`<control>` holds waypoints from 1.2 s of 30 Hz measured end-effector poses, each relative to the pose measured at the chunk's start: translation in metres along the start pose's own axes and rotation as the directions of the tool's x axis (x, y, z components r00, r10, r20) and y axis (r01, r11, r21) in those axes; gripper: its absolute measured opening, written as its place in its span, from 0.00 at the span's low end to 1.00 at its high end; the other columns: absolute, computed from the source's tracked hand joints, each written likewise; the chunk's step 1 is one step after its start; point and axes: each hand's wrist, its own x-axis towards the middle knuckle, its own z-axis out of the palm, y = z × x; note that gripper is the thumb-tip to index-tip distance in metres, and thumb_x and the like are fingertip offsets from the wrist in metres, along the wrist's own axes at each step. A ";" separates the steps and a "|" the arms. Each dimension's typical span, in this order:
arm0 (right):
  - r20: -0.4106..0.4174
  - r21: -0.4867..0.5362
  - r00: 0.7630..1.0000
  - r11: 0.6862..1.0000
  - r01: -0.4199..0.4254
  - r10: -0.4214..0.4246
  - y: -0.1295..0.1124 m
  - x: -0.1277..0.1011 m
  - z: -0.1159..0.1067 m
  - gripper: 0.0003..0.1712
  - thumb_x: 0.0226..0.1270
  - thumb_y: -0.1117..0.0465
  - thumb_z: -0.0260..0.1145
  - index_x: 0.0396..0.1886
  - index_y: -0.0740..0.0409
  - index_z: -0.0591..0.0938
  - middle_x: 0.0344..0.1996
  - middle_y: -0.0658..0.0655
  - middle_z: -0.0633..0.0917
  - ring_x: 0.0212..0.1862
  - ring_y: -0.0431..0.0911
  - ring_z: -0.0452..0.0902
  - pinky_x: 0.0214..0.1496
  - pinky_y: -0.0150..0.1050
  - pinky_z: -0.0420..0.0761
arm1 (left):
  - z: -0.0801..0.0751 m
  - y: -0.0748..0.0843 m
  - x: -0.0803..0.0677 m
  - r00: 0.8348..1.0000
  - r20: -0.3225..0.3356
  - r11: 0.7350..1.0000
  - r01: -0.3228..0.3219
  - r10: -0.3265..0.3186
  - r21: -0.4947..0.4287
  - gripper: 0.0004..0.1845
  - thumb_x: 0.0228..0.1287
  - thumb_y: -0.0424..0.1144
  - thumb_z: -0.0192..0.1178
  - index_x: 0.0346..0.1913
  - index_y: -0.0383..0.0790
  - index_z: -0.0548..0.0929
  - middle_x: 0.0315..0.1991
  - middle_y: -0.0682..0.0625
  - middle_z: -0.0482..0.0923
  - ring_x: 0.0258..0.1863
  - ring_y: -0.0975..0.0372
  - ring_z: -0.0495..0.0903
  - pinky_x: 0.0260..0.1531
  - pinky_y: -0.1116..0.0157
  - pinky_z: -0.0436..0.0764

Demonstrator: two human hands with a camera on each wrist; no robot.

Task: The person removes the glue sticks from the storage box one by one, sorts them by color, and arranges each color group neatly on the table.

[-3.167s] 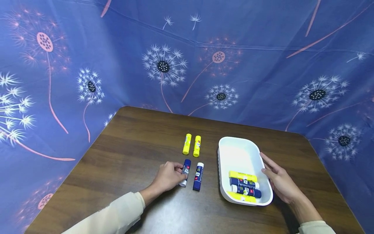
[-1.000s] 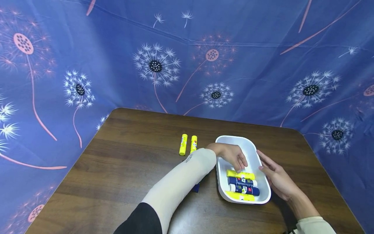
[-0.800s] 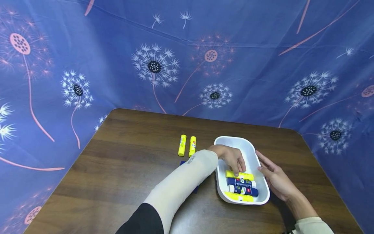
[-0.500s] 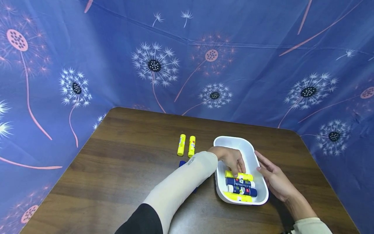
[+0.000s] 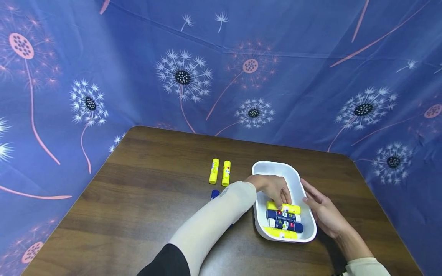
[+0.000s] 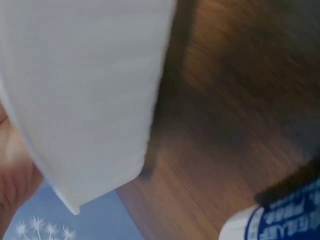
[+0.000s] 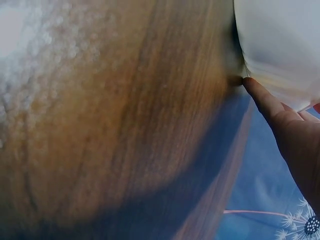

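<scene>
Glue sticks [image 5: 283,220], four of them, side by side in near end of white tray [image 5: 274,168] on brown desk [image 5: 145,199], toward desk's right half: yellow [image 5: 288,208] farthest from near edge, then two blue, then yellow against tray's near wall. Left hand [image 5: 272,188] reaching across tray's left rim, fingers curled down, tips on far yellow stick; whether pinched or merely touched, cannot tell. Right hand [image 5: 322,211] outside tray's right wall, fingers straight and relaxed, lying along wall; in right wrist view one fingertip [image 7: 255,90] touching white wall where wall meets wood. Holding nothing.

Two more yellow sticks [image 5: 219,172] parallel on desk just left of tray's far end, pointing toward far edge. Blue cap [image 5: 215,194] of another stick peeping out beside cream sleeve [image 5: 214,226], rest hidden under forearm; same blue-and-white label [image 6: 285,217] blurred at corner of left wrist view, near tray's outer wall [image 6: 85,100]. Blue dandelion-print cloth [image 5: 221,69] standing round desk's far and side edges.
</scene>
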 end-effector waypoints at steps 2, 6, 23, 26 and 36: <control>0.001 -0.006 1.000 1.000 0.001 -0.001 0.001 -0.001 0.000 0.39 0.86 0.57 0.48 0.86 0.43 0.42 0.84 0.67 0.46 0.78 0.68 0.60 0.63 0.55 0.83 | -0.003 0.000 -0.004 0.999 -0.006 0.999 -0.050 0.050 -0.010 0.17 0.60 0.31 0.74 0.52 0.47 0.90 0.41 0.60 0.90 0.40 0.74 0.83 0.40 0.78 0.80; 0.001 -0.012 1.000 1.000 0.015 -0.015 0.003 -0.002 -0.001 0.39 0.86 0.56 0.48 0.86 0.45 0.42 0.84 0.68 0.46 0.68 0.43 0.78 0.62 0.48 0.85 | -0.018 0.002 -0.020 0.989 -0.047 0.990 -0.141 0.141 0.005 0.19 0.60 0.32 0.74 0.55 0.46 0.89 0.46 0.59 0.90 0.43 0.76 0.83 0.43 0.80 0.80; 0.009 -0.013 1.000 1.000 0.019 -0.019 0.000 0.001 -0.003 0.38 0.86 0.56 0.49 0.86 0.44 0.43 0.84 0.67 0.46 0.59 0.23 0.75 0.59 0.35 0.85 | -0.066 -0.026 -0.122 0.864 -0.503 0.790 -0.302 -0.010 -0.534 0.19 0.62 0.29 0.72 0.57 0.37 0.87 0.51 0.44 0.89 0.46 0.59 0.89 0.47 0.64 0.89; 0.012 -0.014 1.000 1.000 0.018 -0.018 0.000 0.001 -0.003 0.38 0.86 0.56 0.49 0.86 0.43 0.44 0.84 0.67 0.46 0.58 0.22 0.74 0.59 0.34 0.84 | -0.068 -0.038 -0.130 0.844 -0.530 0.759 -0.290 -0.085 -0.584 0.19 0.63 0.31 0.72 0.57 0.39 0.87 0.52 0.45 0.88 0.47 0.58 0.89 0.47 0.63 0.89; 0.025 0.015 0.999 0.999 0.030 -0.031 0.001 0.000 -0.002 0.39 0.86 0.57 0.49 0.86 0.45 0.43 0.83 0.69 0.45 0.58 0.22 0.75 0.57 0.31 0.83 | -0.070 -0.085 -0.160 0.722 -0.646 0.765 -0.263 -0.248 -0.587 0.20 0.63 0.31 0.70 0.59 0.36 0.85 0.53 0.41 0.87 0.48 0.56 0.89 0.49 0.63 0.89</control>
